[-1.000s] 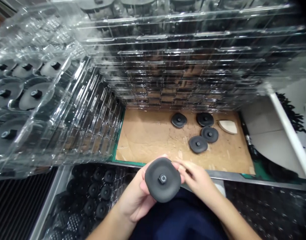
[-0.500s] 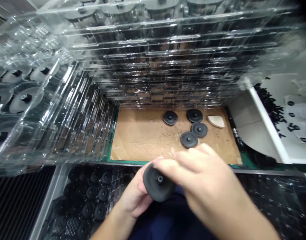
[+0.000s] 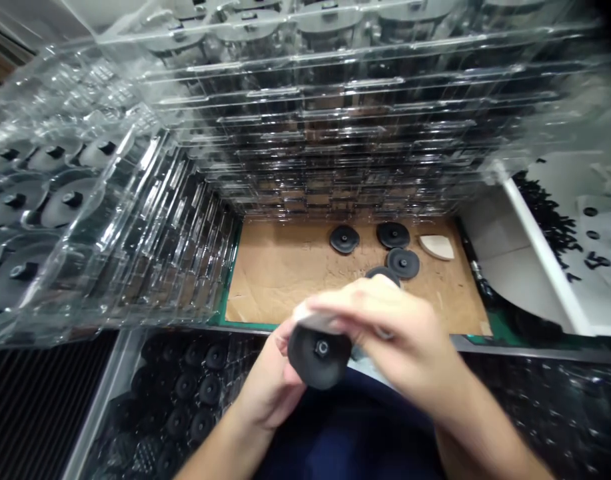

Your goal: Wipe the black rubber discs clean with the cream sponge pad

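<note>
My left hand (image 3: 270,380) grips a black rubber disc (image 3: 319,360) with a small round stub at its centre, below the cardboard's front edge. Reaching in from the right, my right hand (image 3: 395,327) has its fingers closed at the disc's upper edge; a pale, blurred piece (image 3: 322,321) shows under them, too smeared to name. Beyond the hands, several similar black discs, one of them (image 3: 344,239) apart from the rest, lie on a cardboard sheet (image 3: 270,280). A cream wedge-shaped piece (image 3: 436,247) lies at their right.
Stacked clear plastic trays (image 3: 325,100) rise at the back, and more (image 3: 85,193) stand at the left, holding discs. A white box (image 3: 545,247) with small black parts is at the right. Trays of black discs (image 3: 185,387) lie below the bench edge.
My right hand has turned, and a pale piece now shows under its fingers at the disc's upper edge. The nearest disc on the cardboard is now partly covered. The view has shifted slightly.
</note>
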`<act>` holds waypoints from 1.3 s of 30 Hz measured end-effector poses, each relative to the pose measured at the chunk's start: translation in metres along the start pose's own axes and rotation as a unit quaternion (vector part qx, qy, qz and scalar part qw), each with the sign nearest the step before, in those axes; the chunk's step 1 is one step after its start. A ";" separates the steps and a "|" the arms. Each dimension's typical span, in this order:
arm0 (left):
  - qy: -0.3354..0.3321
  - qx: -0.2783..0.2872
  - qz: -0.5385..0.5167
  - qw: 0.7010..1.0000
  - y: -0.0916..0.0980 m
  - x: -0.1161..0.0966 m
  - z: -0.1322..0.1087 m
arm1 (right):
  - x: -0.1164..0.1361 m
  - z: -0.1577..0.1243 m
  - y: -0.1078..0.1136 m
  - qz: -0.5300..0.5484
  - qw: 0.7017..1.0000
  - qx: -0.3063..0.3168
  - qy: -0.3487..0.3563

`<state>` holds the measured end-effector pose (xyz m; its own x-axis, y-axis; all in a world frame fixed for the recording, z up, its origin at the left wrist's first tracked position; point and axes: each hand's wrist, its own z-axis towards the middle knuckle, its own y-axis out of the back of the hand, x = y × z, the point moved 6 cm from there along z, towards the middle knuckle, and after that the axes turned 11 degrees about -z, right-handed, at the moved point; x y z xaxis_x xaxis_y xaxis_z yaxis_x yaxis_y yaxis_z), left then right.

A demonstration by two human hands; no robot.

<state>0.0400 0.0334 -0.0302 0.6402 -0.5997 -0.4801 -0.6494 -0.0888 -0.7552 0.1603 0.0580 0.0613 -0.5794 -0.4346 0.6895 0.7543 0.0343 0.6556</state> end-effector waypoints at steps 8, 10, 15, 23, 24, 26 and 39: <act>-0.045 -0.009 -0.093 0.995 0.021 -0.013 -0.003 | -0.090 -0.057 -0.076 0.015 0.977 0.061 -0.206; -0.042 -0.016 -0.098 0.994 0.021 -0.012 -0.002 | -0.089 -0.061 -0.078 0.009 0.974 0.056 -0.218; -0.033 -0.038 -0.091 0.995 0.014 -0.011 0.000 | -0.035 -0.026 -0.025 -0.017 0.975 -0.075 -0.207; -0.036 -0.072 -0.070 0.994 0.033 -0.015 -0.003 | 0.035 0.005 -0.044 0.011 0.997 0.073 0.001; -0.029 -0.068 -0.067 0.995 0.032 -0.014 -0.003 | 0.033 0.007 -0.044 -0.007 0.998 0.060 -0.003; -0.013 -0.044 -0.063 0.997 0.026 -0.013 -0.002 | 0.032 0.012 -0.037 -0.054 0.998 -0.017 0.007; -0.014 0.029 -0.096 0.995 0.009 -0.023 -0.009 | 0.030 0.006 -0.004 -0.171 0.981 -0.048 0.083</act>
<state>0.0157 0.0393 -0.0215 0.7618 -0.5544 -0.3351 -0.4890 -0.1529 -0.8588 0.1383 0.0500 0.0812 -0.7509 -0.5475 0.3692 0.5551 -0.2205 0.8020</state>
